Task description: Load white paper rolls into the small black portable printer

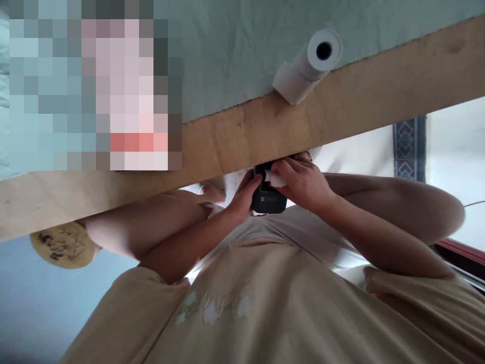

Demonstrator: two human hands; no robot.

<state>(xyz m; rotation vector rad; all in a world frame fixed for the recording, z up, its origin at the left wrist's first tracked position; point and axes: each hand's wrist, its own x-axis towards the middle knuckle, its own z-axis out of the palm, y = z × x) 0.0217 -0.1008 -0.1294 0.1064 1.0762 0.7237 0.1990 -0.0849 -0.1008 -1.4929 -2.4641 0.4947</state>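
Observation:
Low in my lap, just under the near edge of the wooden board, is a small black box-shaped device [269, 200] with rounded corners and a tiny pale mark on its face. My left hand [244, 194] grips it from the left side, thumb on top. My right hand [301, 179] is closed on a small white paper-like piece [276, 178], held against the upper part of the device. The fingers hide part of the white piece and the device's far end. Whether that piece is a roll or a loose strip I cannot tell.
A white paper roll [306, 71] with a dark core stands at the edge of the green cloth [235, 55] on the wooden board [227, 141]. A blurred-out block covers the upper left. Below left is a round yellowish disc [62, 246] with dark markings.

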